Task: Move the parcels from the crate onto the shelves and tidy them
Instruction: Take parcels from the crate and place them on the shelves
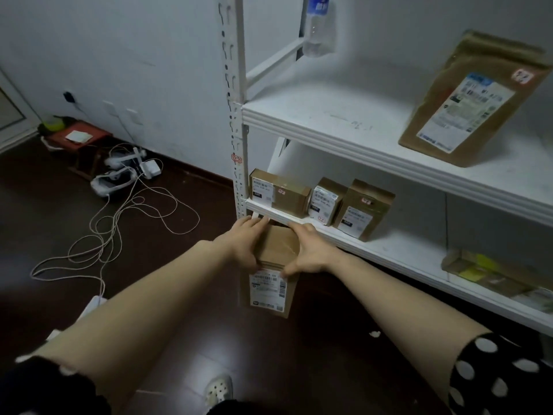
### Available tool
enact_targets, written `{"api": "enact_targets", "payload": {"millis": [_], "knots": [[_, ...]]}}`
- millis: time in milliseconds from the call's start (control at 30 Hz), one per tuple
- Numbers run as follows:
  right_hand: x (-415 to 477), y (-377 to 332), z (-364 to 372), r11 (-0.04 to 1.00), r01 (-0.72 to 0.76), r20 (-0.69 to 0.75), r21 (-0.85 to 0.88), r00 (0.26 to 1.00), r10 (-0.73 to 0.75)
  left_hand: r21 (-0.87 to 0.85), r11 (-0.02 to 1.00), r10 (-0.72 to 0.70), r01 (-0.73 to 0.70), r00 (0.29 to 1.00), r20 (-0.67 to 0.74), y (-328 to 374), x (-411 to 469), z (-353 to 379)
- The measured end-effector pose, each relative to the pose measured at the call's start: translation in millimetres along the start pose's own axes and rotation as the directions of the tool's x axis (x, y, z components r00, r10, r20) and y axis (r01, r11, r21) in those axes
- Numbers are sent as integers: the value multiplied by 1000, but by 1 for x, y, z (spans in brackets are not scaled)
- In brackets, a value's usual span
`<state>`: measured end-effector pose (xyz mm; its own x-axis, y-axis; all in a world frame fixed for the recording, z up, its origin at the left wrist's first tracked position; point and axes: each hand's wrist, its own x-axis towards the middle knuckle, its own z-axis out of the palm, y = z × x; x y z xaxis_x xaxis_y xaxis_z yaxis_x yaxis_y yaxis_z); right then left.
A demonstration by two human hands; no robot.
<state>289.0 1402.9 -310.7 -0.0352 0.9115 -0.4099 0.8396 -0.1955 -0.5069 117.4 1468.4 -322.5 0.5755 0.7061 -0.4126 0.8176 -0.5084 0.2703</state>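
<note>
Both hands clamped on one brown paper parcel [278,250] at centre frame. Left hand [244,242] wrapped round its left edge, fingers stretched forward along the top, thumb down near the white label. Right hand [311,251] against the right edge, thumb curled across the front just above that label. Parcel upright, label toward the camera, top end tucked just under the front lip of the middle shelf [404,250], right beside the white slotted post [238,163]. Contact between fingertips and lip: impossible to tell. Bare forearms back to the lower corners, ending in black polka-dot sleeves [496,375].

Just above the hands, on the middle shelf: a taped brown box [281,193] at the left end, then a small parcel [326,202] on a tilt, then a standing paper bag [363,209], all three close side by side. Farther right on the same board, well apart from them, a flat parcel [484,271] with yellow patches, lying down and blurred. On the upper shelf [329,115], toward the upper right of the frame, a large brown bag [472,100] leaning back, label outward. At top centre, a clear water bottle [317,25] by the rack's rear upright.

Across the left half: dark wood floor [45,211], loose loops of white cable [119,226], two white headsets [112,181] near the wall, a red stool [79,136] behind them at upper left. At bottom centre, a spotted shoe [218,387].
</note>
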Motion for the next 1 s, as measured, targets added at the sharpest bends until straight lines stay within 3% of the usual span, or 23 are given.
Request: {"api": "enact_targets", "payload": {"millis": [200, 433, 667, 867, 933, 1000], "knots": [[68, -20, 12, 998, 34, 47, 52, 998, -37, 0, 1000, 10, -11, 997, 78, -63, 37, -18], [142, -28, 25, 995, -40, 103, 89, 994, 31, -8, 999, 38, -37, 991, 127, -118, 92, -24], [149, -7, 36, 984, -129, 184, 119, 977, 106, -135, 991, 57, -26, 970, 238, -112, 107, -5], [135, 11, 24, 967, -158, 288, 202, 953, 96, -82, 997, 25, -4, 966, 259, -93, 101, 5], [140, 16, 12, 933, -179, 214, 311, 970, 115, -47, 999, 12, 0, 970, 242, -94, 102, 8], [159, 23, 2, 949, -138, -7, 282, 989, 146, -17, 1000, 0, 4, 976, 218, -99, 104, 13]]}}
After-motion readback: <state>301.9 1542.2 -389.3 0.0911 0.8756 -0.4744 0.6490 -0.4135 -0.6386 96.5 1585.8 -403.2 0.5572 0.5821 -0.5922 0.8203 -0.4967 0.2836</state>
